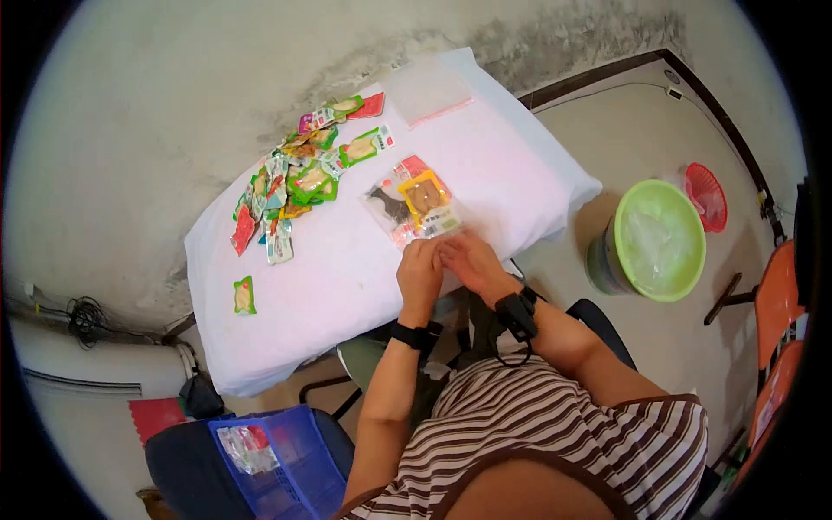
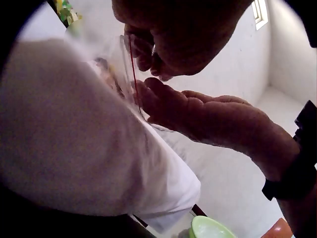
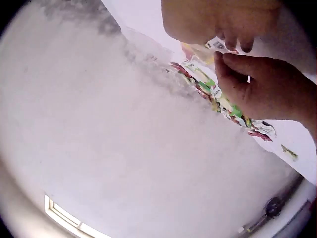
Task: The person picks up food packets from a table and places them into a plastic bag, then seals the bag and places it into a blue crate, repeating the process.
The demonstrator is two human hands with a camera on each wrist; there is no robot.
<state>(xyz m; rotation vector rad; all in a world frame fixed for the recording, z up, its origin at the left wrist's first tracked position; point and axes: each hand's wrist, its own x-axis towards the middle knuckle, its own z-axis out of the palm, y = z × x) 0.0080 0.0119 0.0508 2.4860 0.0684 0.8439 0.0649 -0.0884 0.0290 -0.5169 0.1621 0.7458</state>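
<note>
A clear zip bag (image 1: 374, 201) with several snack packets inside lies on the white-covered table, its mouth toward the person. An orange-yellow packet (image 1: 425, 198) and a dark packet show through the plastic. My left hand (image 1: 420, 276) pinches the bag's near edge. Beside it, my right hand (image 1: 475, 263) pinches the same edge, fingertips close to the left ones. In the left wrist view a red zip line (image 2: 132, 59) runs along the bag's mouth between the fingers of both hands. The right wrist view shows the left thumb and index finger close together.
A heap of snack packets (image 1: 303, 178) covers the table's far left, with one small green packet (image 1: 244, 295) apart. A flat clear bag (image 1: 426, 94) lies at the back. Right of the table stand a green bucket (image 1: 660, 243) and red basket (image 1: 707, 198); a blue basket (image 1: 282, 468) rests on a chair.
</note>
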